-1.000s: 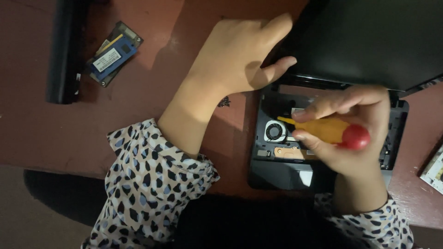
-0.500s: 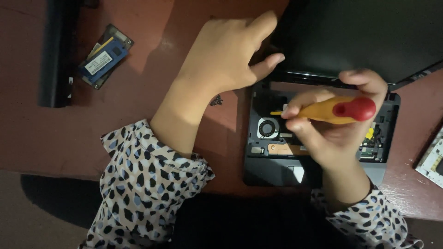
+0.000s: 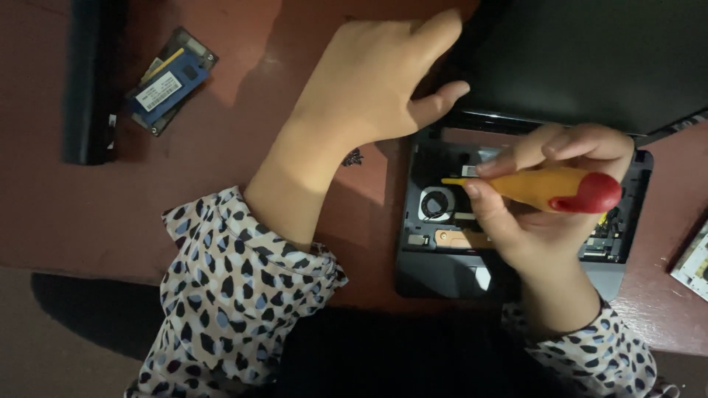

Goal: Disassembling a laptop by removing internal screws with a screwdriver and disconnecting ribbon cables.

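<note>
- Two bare hands work over a small dark grey laptop base (image 3: 442, 276) with its top cover off, which lies near the front edge of the reddish-brown table (image 3: 221, 184).
- The right hand (image 3: 546, 214) has its grip closed round a yellow-handled screwdriver with a red end cap (image 3: 549, 188); the tool lies almost level, its tip end pointing left above the round black fan (image 3: 436, 203) and the copper strip (image 3: 457, 237).
- The left hand (image 3: 376, 81) rests spread and holds nothing, fingers on the left edge of the black flat lid panel (image 3: 590, 59), thumb at its lower corner.
- Open table lies left of the laptop base, between it and the spotted left sleeve (image 3: 228, 295) (partly in shadow).
- Well apart, at the far left, a blue memory board on a dark drive (image 3: 169, 85) sits just beside a long black bar (image 3: 92, 81).
- At the right edge a pale green circuit board (image 3: 695, 264) is cut off by the frame.
- The room is dim; beyond the table's front edge everything is dark.
</note>
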